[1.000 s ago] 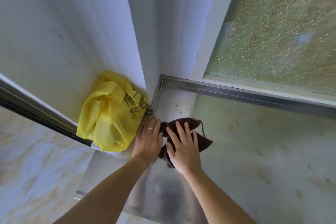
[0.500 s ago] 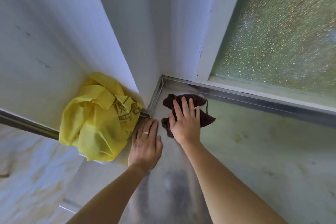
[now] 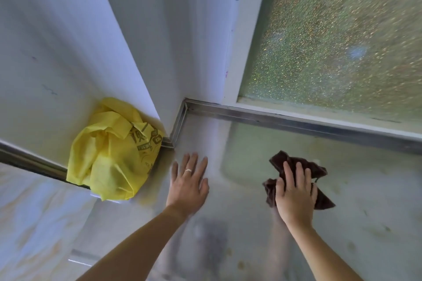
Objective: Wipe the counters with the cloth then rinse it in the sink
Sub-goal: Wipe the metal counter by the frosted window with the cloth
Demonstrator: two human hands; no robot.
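A dark brown cloth (image 3: 317,170) lies crumpled on the shiny metal counter (image 3: 365,212), right of the corner. My right hand (image 3: 294,191) presses flat on top of the cloth and covers its middle. Resting flat on the bare counter to the left, near the wall corner, is my left hand (image 3: 190,182), fingers spread, a ring on one finger, holding nothing. The counter surface shows faint brownish stains and a hazy reflection.
A crumpled yellow plastic bag (image 3: 112,150) sits against the white wall at the counter's left end. A metal trim (image 3: 296,122) runs along the back under a frosted window (image 3: 342,41). Marbled floor tiles (image 3: 29,223) lie below left.
My right hand has slid the cloth from the back corner to the right and nearer along the counter. My left hand has stayed flat near the corner.
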